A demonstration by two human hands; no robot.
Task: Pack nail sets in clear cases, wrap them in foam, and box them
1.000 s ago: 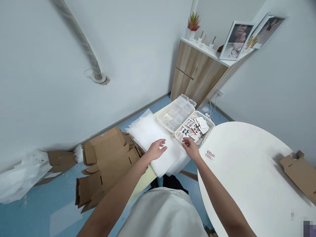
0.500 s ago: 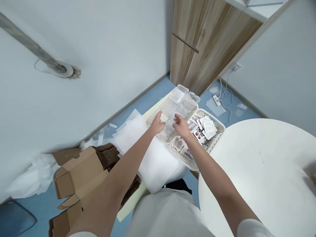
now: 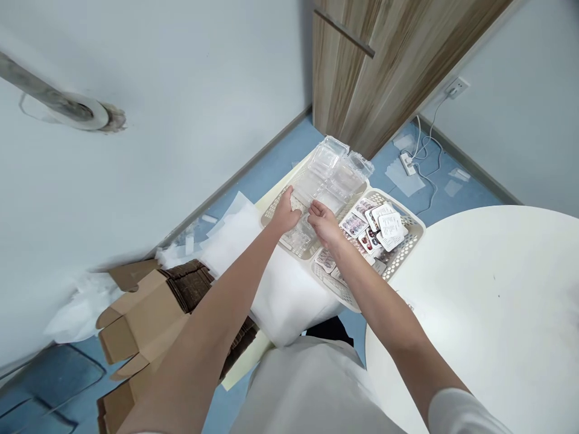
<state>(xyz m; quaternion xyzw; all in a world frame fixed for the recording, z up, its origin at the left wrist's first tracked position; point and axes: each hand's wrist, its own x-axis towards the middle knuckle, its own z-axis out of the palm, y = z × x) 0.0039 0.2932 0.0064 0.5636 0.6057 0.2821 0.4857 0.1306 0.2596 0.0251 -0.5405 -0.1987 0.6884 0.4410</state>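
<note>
My left hand [image 3: 284,214] grips the near left side of a clear plastic box [image 3: 310,184], its thumb and fingers spread around the edge. At the near right side of the same box, my right hand [image 3: 324,224] has its fingers bent together on the plastic. The see-through material makes the exact contact hard to make out. More clear boxes lie in the left beige basket [image 3: 270,212], under and beyond my hands. Adjoining it, the right basket [image 3: 414,226] holds several printed cards [image 3: 389,224] and small packs of press-on nails [image 3: 354,224].
A round white table [image 3: 488,289] stands at the right. White foam sheets [image 3: 289,295] lie near my lap, with flattened cardboard boxes [image 3: 149,319] to the left. Beyond the baskets are a wooden cabinet [image 3: 362,78] and a power strip [image 3: 407,164] with cables on the floor.
My right hand has moved slightly left, closer to my left hand, and its fingers have closed in. More of the left basket's perforated bottom shows. The view has shifted a little.
</note>
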